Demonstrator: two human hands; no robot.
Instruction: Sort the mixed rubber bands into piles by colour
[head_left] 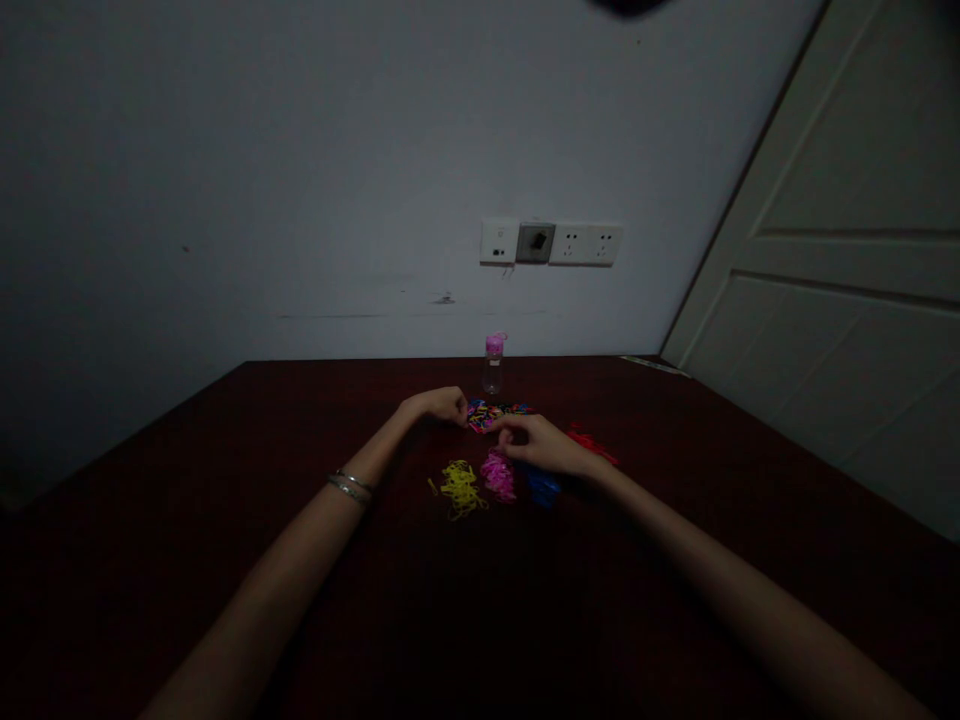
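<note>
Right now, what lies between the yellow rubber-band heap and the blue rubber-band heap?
The head view shows a pink rubber-band heap between them.

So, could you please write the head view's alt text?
A person's left hand and right hand are at a multicolored pile of bands on a dark table. A yellow pile, pink pile, blue pile and red pile lie nearby; a bottle stands behind.

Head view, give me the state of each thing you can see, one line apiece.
Bottle, upright, pink cap on
Mixed-colour bands, loose, partly hidden
Yellow bands, loosely piled, one apart
Pink bands, loosely piled
Blue bands, partly hidden
Red bands, partly hidden
Left hand, curled, contents unclear
Right hand, fingers bent, contents unclear
White sockets, nothing plugged in
Door, cannot tell if shut
</note>
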